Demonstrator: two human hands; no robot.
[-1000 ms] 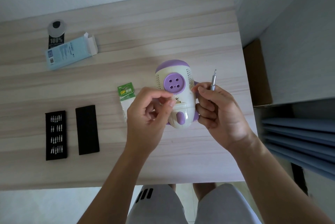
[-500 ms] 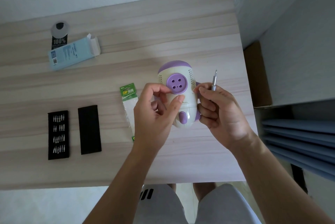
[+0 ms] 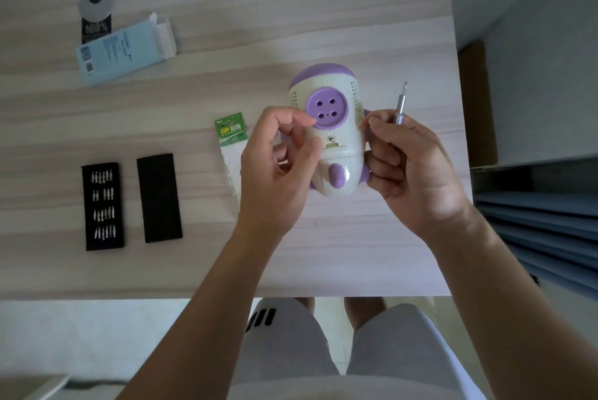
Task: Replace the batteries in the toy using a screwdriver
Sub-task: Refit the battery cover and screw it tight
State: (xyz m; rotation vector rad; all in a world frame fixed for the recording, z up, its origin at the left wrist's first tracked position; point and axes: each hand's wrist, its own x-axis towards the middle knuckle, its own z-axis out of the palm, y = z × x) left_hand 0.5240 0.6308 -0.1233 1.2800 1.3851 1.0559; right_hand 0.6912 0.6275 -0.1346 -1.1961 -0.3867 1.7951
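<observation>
Above wooden table (image 3: 323, 27), left hand (image 3: 275, 173) and right hand (image 3: 417, 173) around rounded plastic toy (image 3: 336, 98), metal screwdriver (image 3: 400, 105) in right.

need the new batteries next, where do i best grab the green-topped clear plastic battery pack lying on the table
Pinch the green-topped clear plastic battery pack by its green card header, coming from the left. It lies flat on the wooden table, and that end is uncovered, while the clear lower part runs behind the left hand.
</observation>
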